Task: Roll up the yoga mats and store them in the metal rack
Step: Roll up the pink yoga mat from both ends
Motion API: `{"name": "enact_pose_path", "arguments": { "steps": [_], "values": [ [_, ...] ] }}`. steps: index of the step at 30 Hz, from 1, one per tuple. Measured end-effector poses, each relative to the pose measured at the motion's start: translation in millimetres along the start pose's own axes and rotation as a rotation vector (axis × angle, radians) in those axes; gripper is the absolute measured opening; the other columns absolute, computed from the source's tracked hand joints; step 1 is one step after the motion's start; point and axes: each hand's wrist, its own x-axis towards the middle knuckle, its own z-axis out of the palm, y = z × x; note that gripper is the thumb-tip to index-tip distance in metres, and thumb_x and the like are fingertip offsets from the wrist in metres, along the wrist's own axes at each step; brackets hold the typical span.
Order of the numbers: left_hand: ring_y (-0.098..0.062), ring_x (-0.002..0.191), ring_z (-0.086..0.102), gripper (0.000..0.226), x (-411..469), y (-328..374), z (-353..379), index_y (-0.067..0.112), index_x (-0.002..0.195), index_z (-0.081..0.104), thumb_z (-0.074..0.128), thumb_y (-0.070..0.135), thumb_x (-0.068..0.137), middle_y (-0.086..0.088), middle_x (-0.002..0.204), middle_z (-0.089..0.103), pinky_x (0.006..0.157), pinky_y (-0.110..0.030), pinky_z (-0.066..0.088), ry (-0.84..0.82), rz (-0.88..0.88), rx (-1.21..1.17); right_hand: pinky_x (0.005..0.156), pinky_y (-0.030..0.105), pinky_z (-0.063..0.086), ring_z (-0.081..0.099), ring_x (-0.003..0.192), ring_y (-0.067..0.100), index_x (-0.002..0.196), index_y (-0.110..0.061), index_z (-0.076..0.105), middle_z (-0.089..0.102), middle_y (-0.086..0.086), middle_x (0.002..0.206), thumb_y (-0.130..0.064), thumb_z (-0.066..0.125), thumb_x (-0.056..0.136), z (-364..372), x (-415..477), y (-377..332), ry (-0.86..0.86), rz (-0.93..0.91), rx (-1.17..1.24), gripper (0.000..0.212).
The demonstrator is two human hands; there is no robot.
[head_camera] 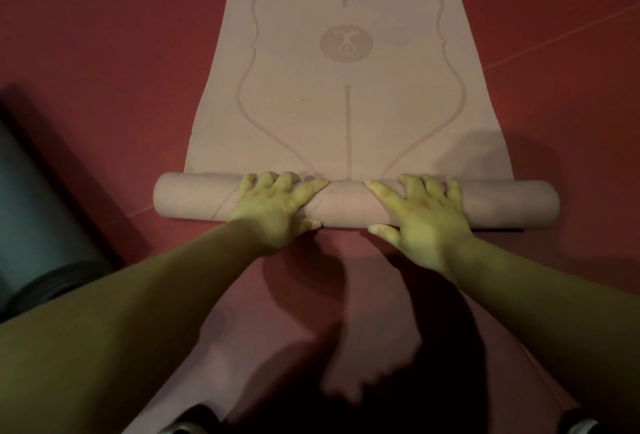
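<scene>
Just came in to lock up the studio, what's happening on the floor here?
A person is rolling up a pink yoga mat on the red floor. The left hand and the right hand grip the rolled part, fingers over its top and thumbs on the near side. A long stretch of the mat lies flat beyond it, not yet rolled.

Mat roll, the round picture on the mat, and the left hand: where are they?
mat roll [346,207]: head view, bare middle of the roll.
round picture [345,43]: head view, its centre.
left hand [273,207]: head view, back of the hand.
</scene>
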Motion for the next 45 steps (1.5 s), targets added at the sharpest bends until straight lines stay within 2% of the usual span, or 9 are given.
{"name": "enact_pose_path", "arguments": {
  "steps": [9,14,20,24,26,28,31,42,45],
  "values": [
    [-0.031,0.115,0.049,0.078,-11.8,3.7,5.7,0.048,0.152,0.023,0.020,0.080,0.080,0.001,0.137,0.053,0.102,-0.052,0.035,0.046,-0.002,0.007,0.105,0.055,0.027,0.046,0.118,0.030,0.150,-0.053,0.024,0.050,0.004,0.130,-0.076,0.039,0.085,-11.3,-2.3,-1.4,-0.024,0.009,0.003,0.071],
    [-0.031,0.110,0.053,0.076,-43.3,21.8,6.5,0.048,0.149,0.024,0.024,0.080,0.080,0.000,0.131,0.057,0.096,-0.050,0.039,0.023,0.016,-0.005,0.088,0.056,0.041,0.056,0.092,0.035,0.139,-0.042,0.049,0.059,0.009,0.106,-0.072,0.051,0.080,-4.1,-40.0,-0.7,0.138,-0.039,0.037,0.066],
    [-0.033,0.103,0.058,0.075,-99.0,54.9,11.1,0.042,0.148,0.038,0.033,0.078,0.082,-0.002,0.123,0.062,0.088,-0.050,0.045,-0.008,0.028,-0.016,0.080,0.053,0.046,0.056,0.085,0.033,0.135,-0.041,0.053,0.060,0.007,0.100,-0.076,0.040,0.075,-6.1,-102.5,-10.8,0.095,-0.023,0.056,0.071],
    [-0.031,0.115,0.054,0.072,-138.4,75.2,5.0,0.048,0.151,0.030,0.032,0.079,0.086,0.000,0.135,0.057,0.095,-0.052,0.042,-0.061,0.015,-0.065,0.075,0.051,0.048,0.055,0.082,0.033,0.135,-0.039,0.050,0.060,0.008,0.096,-0.074,0.052,0.073,-6.5,-146.2,-23.5,0.064,-0.039,0.074,0.071],
    [-0.030,0.130,0.042,0.073,-156.2,85.9,-0.4,0.053,0.154,0.012,0.036,0.076,0.089,0.002,0.145,0.045,0.106,-0.050,0.032,-0.194,0.003,-0.068,0.074,0.050,0.048,0.056,0.080,0.032,0.133,-0.042,0.051,0.061,0.007,0.093,-0.074,0.067,0.068,-3.3,-165.5,-28.8,0.012,-0.026,0.065,0.074],
    [-0.030,0.135,0.036,0.075,-173.4,94.5,1.5,0.055,0.154,0.002,0.036,0.076,0.090,0.002,0.149,0.038,0.110,-0.050,0.026,-0.294,-0.017,-0.063,0.077,0.050,0.047,0.056,0.082,0.031,0.134,-0.044,0.051,0.062,0.006,0.095,-0.074,0.063,0.069,1.4,-183.5,-33.7,-0.054,-0.038,0.048,0.072],
    [-0.034,0.125,0.047,0.074,-188.5,101.4,9.6,0.054,0.150,0.011,0.030,0.077,0.083,-0.001,0.142,0.050,0.103,-0.055,0.034,-0.271,0.019,-0.070,0.083,0.054,0.047,0.058,0.088,0.033,0.136,-0.043,0.052,0.065,0.006,0.106,-0.075,0.044,0.075,8.4,-200.6,-37.3,-0.101,-0.035,0.050,0.069],
    [-0.035,0.119,0.053,0.077,-179.0,93.2,25.2,0.050,0.150,0.016,0.033,0.080,0.081,-0.004,0.135,0.055,0.099,-0.058,0.036,-0.202,0.060,-0.074,0.092,0.061,0.043,0.059,0.100,0.036,0.140,-0.044,0.049,0.064,0.006,0.121,-0.085,0.039,0.075,22.8,-186.7,-33.9,-0.184,-0.031,0.041,0.078],
    [-0.036,0.111,0.059,0.080,-177.7,91.6,25.0,0.049,0.149,0.031,0.040,0.083,0.077,-0.007,0.130,0.061,0.088,-0.058,0.046,-0.128,0.089,-0.038,0.091,0.061,0.045,0.060,0.100,0.035,0.140,-0.045,0.048,0.065,0.006,0.120,-0.086,0.037,0.075,22.7,-182.7,-31.4,-0.178,-0.042,0.046,0.078]
  ]
}}
